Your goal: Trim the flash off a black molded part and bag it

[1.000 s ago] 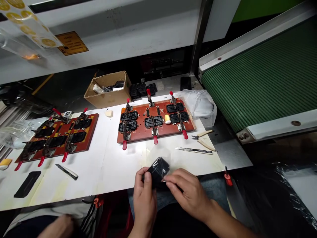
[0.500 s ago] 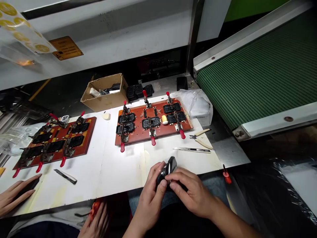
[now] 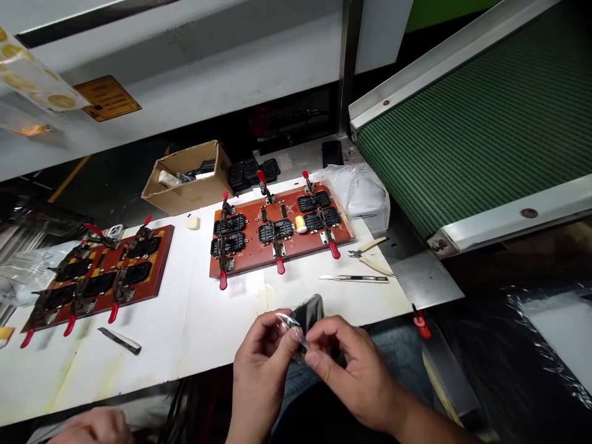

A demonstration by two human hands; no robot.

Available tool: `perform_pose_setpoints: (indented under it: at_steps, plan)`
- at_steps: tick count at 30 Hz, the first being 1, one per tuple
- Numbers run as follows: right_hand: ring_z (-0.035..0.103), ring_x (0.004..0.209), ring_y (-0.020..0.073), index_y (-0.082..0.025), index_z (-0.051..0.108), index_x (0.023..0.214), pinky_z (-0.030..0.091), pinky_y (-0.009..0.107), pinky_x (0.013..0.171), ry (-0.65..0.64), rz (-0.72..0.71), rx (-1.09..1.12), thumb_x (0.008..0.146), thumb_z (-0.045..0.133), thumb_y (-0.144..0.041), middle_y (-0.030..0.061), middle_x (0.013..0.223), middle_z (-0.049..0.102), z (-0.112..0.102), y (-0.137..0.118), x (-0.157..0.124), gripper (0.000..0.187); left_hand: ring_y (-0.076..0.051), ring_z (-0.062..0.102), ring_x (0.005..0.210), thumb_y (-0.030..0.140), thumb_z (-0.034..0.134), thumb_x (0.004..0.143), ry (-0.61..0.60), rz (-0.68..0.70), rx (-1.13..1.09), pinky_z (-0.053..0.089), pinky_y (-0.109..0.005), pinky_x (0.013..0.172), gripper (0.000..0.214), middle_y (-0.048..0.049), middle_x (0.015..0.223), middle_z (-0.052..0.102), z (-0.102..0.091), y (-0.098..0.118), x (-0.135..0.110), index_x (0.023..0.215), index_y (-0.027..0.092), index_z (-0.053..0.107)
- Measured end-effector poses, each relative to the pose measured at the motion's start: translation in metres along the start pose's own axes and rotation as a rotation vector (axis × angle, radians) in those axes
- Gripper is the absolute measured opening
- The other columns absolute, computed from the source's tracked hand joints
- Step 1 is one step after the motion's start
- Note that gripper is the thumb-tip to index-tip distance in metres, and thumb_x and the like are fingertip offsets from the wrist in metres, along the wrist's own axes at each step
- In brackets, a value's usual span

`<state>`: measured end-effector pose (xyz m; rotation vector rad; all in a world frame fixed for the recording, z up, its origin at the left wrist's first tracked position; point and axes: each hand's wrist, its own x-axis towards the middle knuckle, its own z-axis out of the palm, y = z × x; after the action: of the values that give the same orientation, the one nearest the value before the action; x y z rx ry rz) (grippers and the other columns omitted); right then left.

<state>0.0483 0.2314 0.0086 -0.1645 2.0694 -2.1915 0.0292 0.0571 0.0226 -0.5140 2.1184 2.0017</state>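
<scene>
My left hand (image 3: 261, 364) and my right hand (image 3: 354, 367) meet at the near edge of the white table (image 3: 208, 320). Between their fingertips they pinch a small black part in a clear plastic bag (image 3: 306, 316). The part's lower half is hidden behind my fingers. Straight ahead lies a red-brown clamp fixture (image 3: 277, 231) with several black parts and red-handled toggle clamps.
A second clamp fixture (image 3: 97, 271) lies at the left, a blade (image 3: 121, 340) in front of it. Cutters (image 3: 370, 254) and a thin knife (image 3: 354, 279) lie at the right. A cardboard box (image 3: 185, 179), a white bag (image 3: 365, 191) and a green conveyor (image 3: 472, 123) stand behind. Another person's hand (image 3: 87, 427) shows bottom left.
The black part has turned in my fingers and the clear bag now shows at my left fingertips. The other person's hand has left the table at the left. The view has shifted left.
</scene>
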Motion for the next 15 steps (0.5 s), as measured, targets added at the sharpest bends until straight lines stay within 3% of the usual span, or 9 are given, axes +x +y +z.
perform_pose_setpoints:
  at_steps: [2, 4, 5, 7, 11, 15]
  plan:
    - [0.058, 0.062, 0.0107, -0.019, 0.067, 0.094, 0.045, 0.022, 0.06, -0.158, 0.146, 0.125, 0.102, 0.064, -0.048, 0.0013, 0.075, 0.07, 0.004, 0.015, -0.007, 0.031, -0.009, 0.059, 0.068, 0.038, 0.088, 0.08, 0.046, 0.037, -0.037, 0.053, -0.017, 0.061, 0.031, 0.0034, 0.083, 0.064, -0.001, -0.008, 0.002, 0.1, 0.023, 0.068]
    - [0.052, 0.049, 0.0089, -0.016, 0.065, 0.085, 0.036, 0.02, 0.046, -0.281, 0.361, 0.332, 0.104, 0.048, -0.067, 0.004, 0.066, 0.068, 0.011, 0.034, -0.014, 0.057, -0.009, 0.057, 0.061, 0.036, 0.085, 0.083, 0.012, 0.044, -0.073, 0.052, -0.018, 0.057, 0.029, 0.0048, 0.079, 0.06, -0.004, -0.015, 0.002, 0.101, 0.024, 0.065]
    - [0.05, 0.046, 0.0087, -0.015, 0.064, 0.083, 0.032, 0.019, 0.042, -0.295, 0.457, 0.45, 0.104, 0.04, -0.073, 0.0048, 0.065, 0.067, 0.016, 0.042, -0.016, 0.065, -0.009, 0.058, 0.061, 0.035, 0.084, 0.084, -0.027, 0.058, -0.089, 0.052, -0.019, 0.056, 0.028, 0.0041, 0.08, 0.061, -0.005, -0.018, 0.0, 0.101, 0.025, 0.065]
    - [0.052, 0.049, 0.0096, -0.015, 0.063, 0.087, 0.03, 0.018, 0.039, -0.2, 0.553, 0.662, 0.102, 0.04, -0.077, 0.0038, 0.068, 0.064, 0.024, 0.051, -0.018, 0.067, -0.012, 0.061, 0.064, 0.032, 0.083, 0.084, -0.102, 0.124, -0.105, 0.054, -0.021, 0.058, 0.023, 0.0018, 0.084, 0.063, -0.004, -0.021, -0.005, 0.096, 0.024, 0.065]
    - [0.047, 0.058, 0.0068, -0.018, 0.058, 0.096, 0.034, 0.017, 0.047, 0.087, 0.426, 0.809, 0.095, 0.072, -0.059, -0.003, 0.078, 0.056, 0.02, 0.043, -0.009, 0.043, -0.016, 0.065, 0.076, 0.032, 0.082, 0.085, -0.17, 0.203, -0.068, 0.055, -0.024, 0.07, 0.018, -0.0019, 0.084, 0.066, 0.0, -0.02, -0.018, 0.084, 0.022, 0.066]
    - [0.047, 0.063, 0.0077, -0.019, 0.057, 0.103, 0.041, 0.02, 0.056, 0.132, 0.242, 0.558, 0.098, 0.069, -0.058, -0.0028, 0.085, 0.056, -0.012, 0.031, 0.003, 0.041, -0.017, 0.064, 0.071, 0.041, 0.083, 0.083, -0.166, 0.131, -0.017, 0.055, -0.027, 0.069, 0.031, -0.0024, 0.076, 0.066, -0.008, -0.017, -0.011, 0.074, 0.021, 0.061]
